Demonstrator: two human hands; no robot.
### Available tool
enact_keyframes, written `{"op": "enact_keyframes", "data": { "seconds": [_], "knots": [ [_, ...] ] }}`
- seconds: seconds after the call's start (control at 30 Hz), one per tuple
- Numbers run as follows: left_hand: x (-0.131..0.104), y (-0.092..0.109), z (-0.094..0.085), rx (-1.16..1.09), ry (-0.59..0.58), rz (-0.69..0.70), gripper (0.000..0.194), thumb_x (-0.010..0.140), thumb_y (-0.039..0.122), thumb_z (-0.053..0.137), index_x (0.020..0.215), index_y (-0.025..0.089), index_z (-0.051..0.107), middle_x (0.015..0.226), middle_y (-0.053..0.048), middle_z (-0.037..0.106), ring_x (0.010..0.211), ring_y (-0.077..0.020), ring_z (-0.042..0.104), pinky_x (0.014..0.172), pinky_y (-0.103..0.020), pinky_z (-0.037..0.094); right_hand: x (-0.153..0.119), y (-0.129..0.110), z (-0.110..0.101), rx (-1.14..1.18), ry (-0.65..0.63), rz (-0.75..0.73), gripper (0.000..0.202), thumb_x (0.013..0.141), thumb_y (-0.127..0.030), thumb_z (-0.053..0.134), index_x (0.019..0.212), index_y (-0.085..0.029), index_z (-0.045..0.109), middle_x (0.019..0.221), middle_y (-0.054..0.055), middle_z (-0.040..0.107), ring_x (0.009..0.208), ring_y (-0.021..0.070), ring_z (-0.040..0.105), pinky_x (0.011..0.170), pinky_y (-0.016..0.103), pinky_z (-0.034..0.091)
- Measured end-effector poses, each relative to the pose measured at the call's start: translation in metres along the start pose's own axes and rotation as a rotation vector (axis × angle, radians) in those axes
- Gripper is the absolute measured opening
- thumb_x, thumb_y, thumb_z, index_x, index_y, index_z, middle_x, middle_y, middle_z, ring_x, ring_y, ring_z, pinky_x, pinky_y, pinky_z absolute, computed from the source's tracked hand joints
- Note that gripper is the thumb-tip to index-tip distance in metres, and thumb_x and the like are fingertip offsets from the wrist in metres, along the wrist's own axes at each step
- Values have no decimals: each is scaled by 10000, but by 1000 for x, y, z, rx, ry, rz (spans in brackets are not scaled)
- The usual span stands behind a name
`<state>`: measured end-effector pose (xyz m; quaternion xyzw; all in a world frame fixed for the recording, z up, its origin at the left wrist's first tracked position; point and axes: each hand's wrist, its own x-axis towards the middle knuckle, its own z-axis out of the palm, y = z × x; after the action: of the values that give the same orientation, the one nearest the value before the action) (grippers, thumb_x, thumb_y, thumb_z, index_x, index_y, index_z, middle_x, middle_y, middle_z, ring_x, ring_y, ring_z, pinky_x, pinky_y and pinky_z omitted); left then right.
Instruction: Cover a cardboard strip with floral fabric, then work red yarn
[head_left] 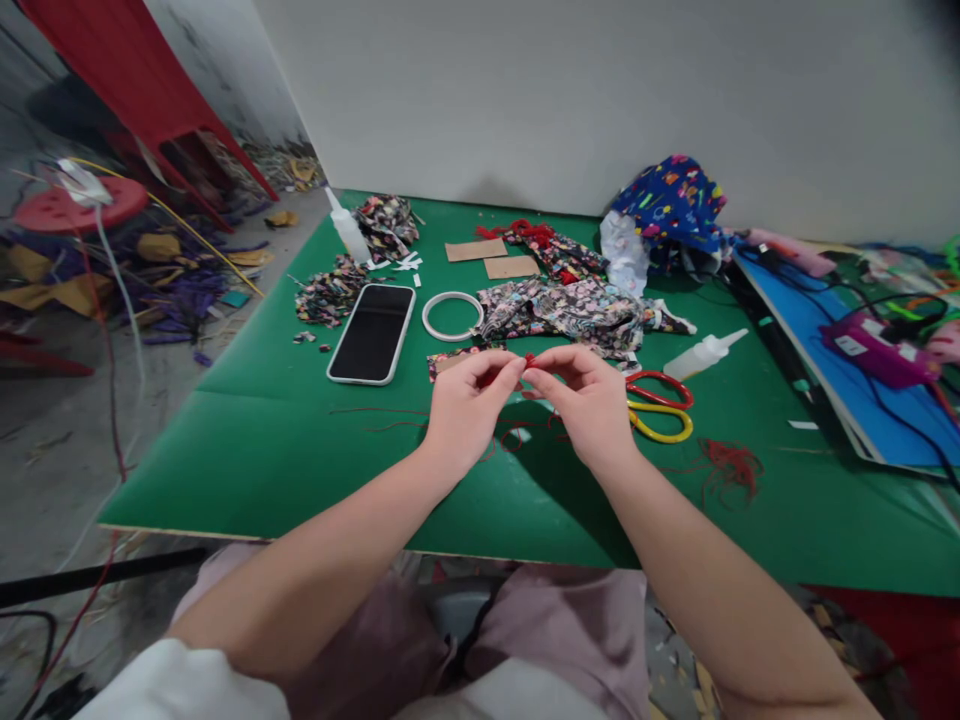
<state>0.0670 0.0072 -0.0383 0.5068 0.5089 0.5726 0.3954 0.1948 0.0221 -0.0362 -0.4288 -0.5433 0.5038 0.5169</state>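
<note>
Both hands meet above the green table point(247, 450), fingertips nearly touching. My left hand point(474, 395) pinches a small piece of red thread point(529, 360), and my right hand point(583, 395) pinches the same piece from the other side. Loose red strands trail onto the table beneath them. Partly hidden behind my left hand lies a strip of floral fabric point(442, 362). A white ring point(452, 316) and a larger bunch of floral fabric point(562, 308) lie just beyond the hands. Scissors with red and yellow handles point(661, 422) rest beside my right hand.
A phone point(373, 335) and glue bottle point(347, 228) are at left. Two brown cards point(475, 250) lie farther back. At right are another glue bottle point(705, 354), a red thread tangle point(731, 468), blue patterned cloth point(671, 210) and a blue folder point(862, 370) with cables.
</note>
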Motion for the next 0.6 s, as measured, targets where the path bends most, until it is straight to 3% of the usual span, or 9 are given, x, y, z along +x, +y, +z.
{"op": "enact_keyframes", "data": {
  "seconds": [0.6],
  "knots": [
    [0, 4, -1, -8, -9, -40, 141, 753, 296, 634, 754, 160, 674, 674, 15, 661, 611, -92, 595, 573, -188, 464, 1, 0, -1, 25, 45, 35, 96, 689, -283, 690, 737, -202, 668, 712, -22, 667, 646, 118, 634, 599, 248, 579]
  ]
}}
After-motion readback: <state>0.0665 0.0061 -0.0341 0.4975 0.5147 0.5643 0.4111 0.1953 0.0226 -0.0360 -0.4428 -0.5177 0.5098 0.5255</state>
